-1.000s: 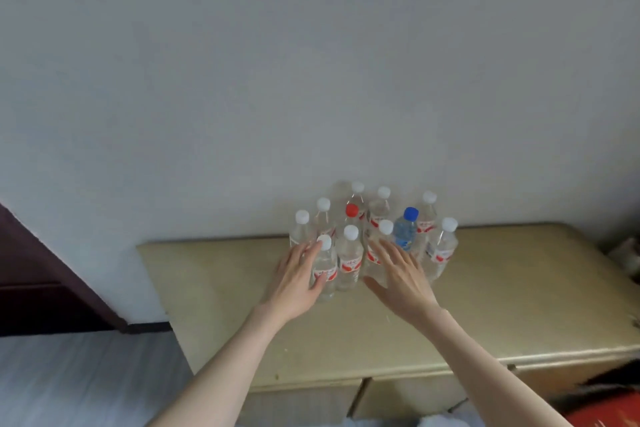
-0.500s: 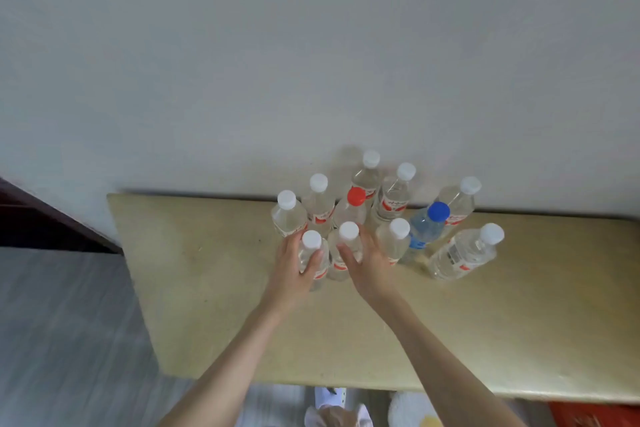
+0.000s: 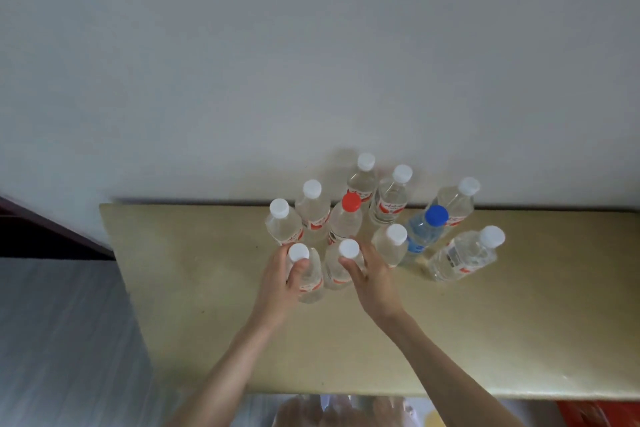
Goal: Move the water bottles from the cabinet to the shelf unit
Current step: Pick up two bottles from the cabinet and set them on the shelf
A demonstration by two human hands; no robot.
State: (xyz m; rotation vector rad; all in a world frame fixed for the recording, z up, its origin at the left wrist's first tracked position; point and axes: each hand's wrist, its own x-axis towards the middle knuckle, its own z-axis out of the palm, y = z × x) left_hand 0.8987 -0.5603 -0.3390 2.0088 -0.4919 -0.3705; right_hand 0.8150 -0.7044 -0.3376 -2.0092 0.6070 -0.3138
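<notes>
Clear plastic water bottles point(image 3: 377, 215) are standing clustered on the pale yellow-beige cabinet surface point(image 3: 194, 288), close against the grey wall point(image 3: 311, 45). Toward the left, the left hand point(image 3: 280, 282) is closing its grip around a white-capped front bottle point(image 3: 306, 276). Just beside it, the right hand point(image 3: 372, 279) is wrapping its grip around the neighbouring white-capped bottle point(image 3: 341, 265). Behind them a red-capped bottle point(image 3: 346, 222) is standing, and further right a blue-capped bottle point(image 3: 424, 232) is standing among more white-capped ones.

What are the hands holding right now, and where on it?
Left hand grips the front-left bottle around its upper body; right hand grips the neighbouring bottle likewise.
</notes>
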